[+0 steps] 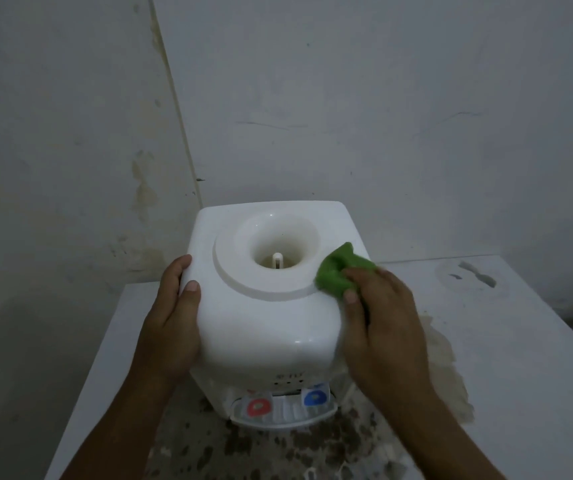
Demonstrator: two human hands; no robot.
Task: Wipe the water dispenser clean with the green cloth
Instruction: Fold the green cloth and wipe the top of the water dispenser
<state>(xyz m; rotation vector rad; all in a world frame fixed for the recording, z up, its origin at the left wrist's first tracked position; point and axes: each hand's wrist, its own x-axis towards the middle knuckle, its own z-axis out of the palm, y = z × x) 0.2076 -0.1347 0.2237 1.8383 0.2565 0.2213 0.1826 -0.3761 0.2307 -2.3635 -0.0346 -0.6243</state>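
A white tabletop water dispenser (271,317) stands in the middle, seen from above, with an open round bottle well on top and a red and a blue tap at its front. My left hand (170,320) grips its left side, thumb resting on the top edge. My right hand (382,320) presses a bunched green cloth (338,270) against the top's right edge, beside the raised ring around the well.
The dispenser sits on a white counter (506,358) whose near surface is stained and speckled dark. Grey marked walls meet in a corner right behind it. A round scuff mark (472,275) shows at the counter's far right.
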